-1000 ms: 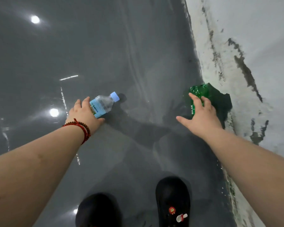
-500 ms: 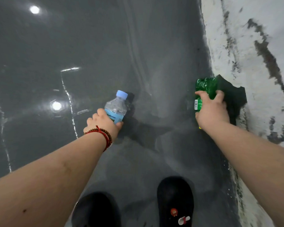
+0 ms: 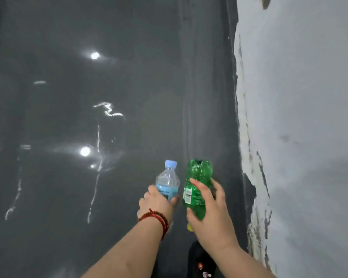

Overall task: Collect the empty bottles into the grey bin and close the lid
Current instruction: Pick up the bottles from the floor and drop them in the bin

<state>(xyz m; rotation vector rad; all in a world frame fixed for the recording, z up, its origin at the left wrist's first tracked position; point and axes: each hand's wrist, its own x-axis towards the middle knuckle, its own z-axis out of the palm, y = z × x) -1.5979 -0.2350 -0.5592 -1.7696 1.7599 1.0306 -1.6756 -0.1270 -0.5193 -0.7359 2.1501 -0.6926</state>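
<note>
The left hand (image 3: pixel 157 203) grips a clear bottle (image 3: pixel 167 180); the right hand (image 3: pixel 211 215) grips a green bottle (image 3: pixel 197 183). Both bottles are side by side above the floor (image 3: pixel 88 187), near the wall (image 3: pixel 299 137).

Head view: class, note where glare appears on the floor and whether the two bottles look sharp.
Head view: round bright spots and streaky reflections glare on the glossy grey floor; clear bottle in the left hand and green bottle in the right hand look slightly soft, labels unreadable.
</note>
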